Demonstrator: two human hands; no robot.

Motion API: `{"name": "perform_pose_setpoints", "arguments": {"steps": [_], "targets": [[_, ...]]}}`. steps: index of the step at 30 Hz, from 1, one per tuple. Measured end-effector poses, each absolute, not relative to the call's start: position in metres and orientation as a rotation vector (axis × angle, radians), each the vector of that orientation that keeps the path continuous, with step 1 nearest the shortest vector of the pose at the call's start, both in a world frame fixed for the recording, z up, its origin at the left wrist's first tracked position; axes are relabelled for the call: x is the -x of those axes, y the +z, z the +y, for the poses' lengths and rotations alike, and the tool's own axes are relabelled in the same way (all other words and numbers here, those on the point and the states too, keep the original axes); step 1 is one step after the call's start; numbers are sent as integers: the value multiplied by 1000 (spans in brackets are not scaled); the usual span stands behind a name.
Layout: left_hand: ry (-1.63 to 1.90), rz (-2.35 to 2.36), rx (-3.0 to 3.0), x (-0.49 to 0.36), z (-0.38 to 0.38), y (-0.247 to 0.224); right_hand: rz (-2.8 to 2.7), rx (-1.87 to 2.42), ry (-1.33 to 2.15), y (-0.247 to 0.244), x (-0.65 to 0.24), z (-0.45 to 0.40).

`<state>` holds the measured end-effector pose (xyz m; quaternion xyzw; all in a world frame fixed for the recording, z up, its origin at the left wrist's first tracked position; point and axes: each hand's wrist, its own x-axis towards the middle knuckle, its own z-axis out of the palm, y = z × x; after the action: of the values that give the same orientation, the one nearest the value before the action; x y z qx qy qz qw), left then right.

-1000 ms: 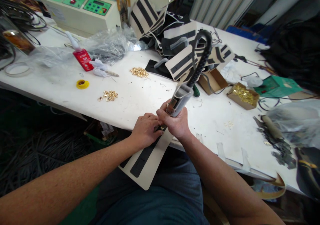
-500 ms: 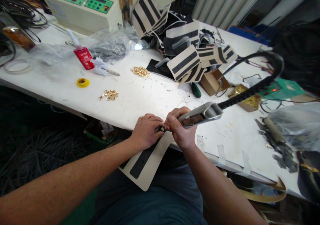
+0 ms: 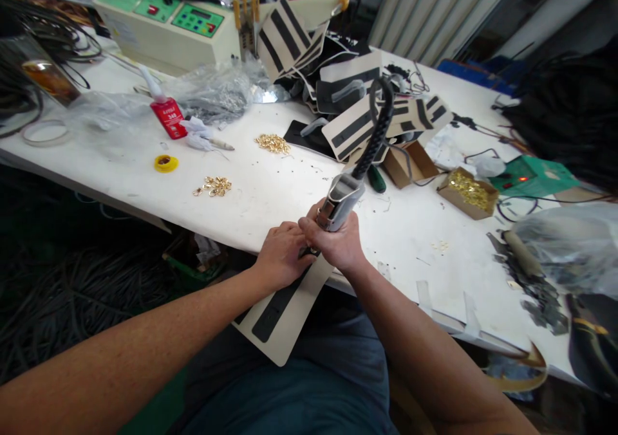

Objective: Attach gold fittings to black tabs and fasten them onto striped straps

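My right hand point(image 3: 340, 245) is closed round a silver-coloured metal tool point(image 3: 344, 198); a black ribbed strap point(image 3: 379, 129) curves up from its far end. What the tool's lower end touches is hidden by my fingers. My left hand point(image 3: 282, 255) is closed, gripping the upper part of a beige panel point(image 3: 284, 348) with black strips. That panel hangs over the table's front edge, above my lap. Both hands meet at a small dark part point(image 3: 313, 251) at the panel's top, mostly covered by my fingers.
Gold-coloured clasps point(image 3: 214, 186) lie left of my hands, with a second gold pile point(image 3: 271, 143) behind. A yellow tape roll point(image 3: 166, 163) and red glue bottle point(image 3: 168, 118) stand left. Striped panels point(image 3: 355, 126) are heaped behind. A cardboard box point(image 3: 469, 194) of gold pieces sits right.
My right hand has turned the metal tool from pointing right to pointing more upward and away, swinging the strap left. The left hand and panel stay almost in place.
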<state>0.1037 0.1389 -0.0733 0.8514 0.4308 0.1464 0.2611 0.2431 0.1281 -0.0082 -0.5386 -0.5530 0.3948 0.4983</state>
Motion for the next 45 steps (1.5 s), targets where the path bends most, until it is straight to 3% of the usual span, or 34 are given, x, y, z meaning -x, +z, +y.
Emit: {"name": "perform_pose_setpoints", "arguments": {"steps": [17, 32, 45], "targets": [[427, 1190, -2297, -103, 138, -72, -1413, 1264, 1136, -7, -245, 147], [454, 1171, -2229, -104, 136, -72, -1159, 1056, 854, -40, -265, 109], [468, 1148, -2258, -104, 137, -76, -1135, 1028, 875, -41, -261, 117]]}}
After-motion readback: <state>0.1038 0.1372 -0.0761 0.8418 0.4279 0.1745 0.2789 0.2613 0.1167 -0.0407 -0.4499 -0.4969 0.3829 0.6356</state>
